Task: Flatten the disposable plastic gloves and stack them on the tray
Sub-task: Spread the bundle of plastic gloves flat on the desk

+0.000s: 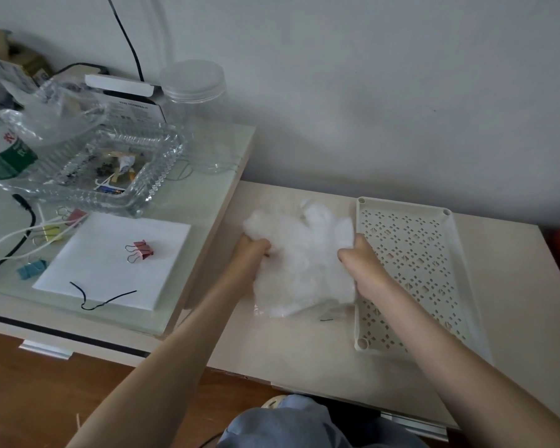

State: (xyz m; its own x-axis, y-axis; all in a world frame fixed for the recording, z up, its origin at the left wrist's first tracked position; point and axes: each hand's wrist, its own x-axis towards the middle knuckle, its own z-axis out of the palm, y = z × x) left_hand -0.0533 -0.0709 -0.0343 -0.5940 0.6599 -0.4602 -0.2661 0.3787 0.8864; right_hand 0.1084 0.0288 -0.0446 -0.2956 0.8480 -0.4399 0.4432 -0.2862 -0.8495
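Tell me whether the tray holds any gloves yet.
Empty where visible: the tray floor is bare, though a forearm hides part. The gloves sit bunched beside it, gripped by the left hand and right hand.

A crumpled heap of white plastic gloves [301, 263] lay on the pale desk [304, 350]. The left hand [251, 250] gripped its left edge and the right hand [358, 263] gripped its right edge. The perforated cream tray [401, 206] sat just beside the heap, on its right.
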